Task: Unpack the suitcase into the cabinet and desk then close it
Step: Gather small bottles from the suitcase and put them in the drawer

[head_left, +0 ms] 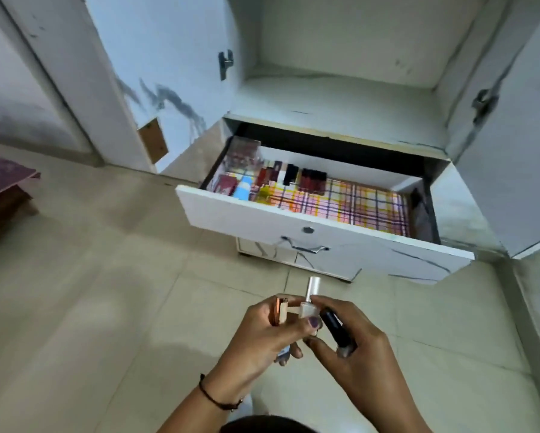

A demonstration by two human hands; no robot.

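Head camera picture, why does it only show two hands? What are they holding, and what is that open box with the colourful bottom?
No robot here. A person wears the camera on their head, so you look down as they do and see only their hands. The left hand grips a rose-gold tube, and its thumb rests on a small clear bottle. The right hand holds a black tube. The box is a pulled-out drawer of a white cabinet with open doors. A checked liner covers its bottom, and little makeup tubes stand in a row at the back left.
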